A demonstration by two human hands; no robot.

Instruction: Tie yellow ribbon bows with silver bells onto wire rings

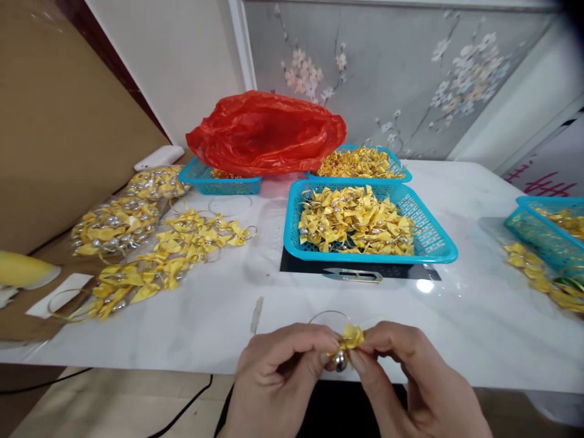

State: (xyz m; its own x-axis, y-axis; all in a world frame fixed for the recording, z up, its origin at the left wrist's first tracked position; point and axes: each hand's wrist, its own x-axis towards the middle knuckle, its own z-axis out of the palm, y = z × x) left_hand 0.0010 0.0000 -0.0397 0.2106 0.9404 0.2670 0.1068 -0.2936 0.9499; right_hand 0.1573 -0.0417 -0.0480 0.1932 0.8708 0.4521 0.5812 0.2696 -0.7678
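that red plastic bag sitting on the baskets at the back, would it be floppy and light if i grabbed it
Probably yes. The red plastic bag is thin, crinkled film slumped over a blue basket, so it would likely sag and crumple in the hand. It looks puffed with air rather than packed, so probably light. Its glossy surface may be a little slippery.

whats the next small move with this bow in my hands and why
Probably lay the yellow bow on the loose pile of bows at the left. Both the left hand and right hand pinch it, with its small bell and thin loop already attached.
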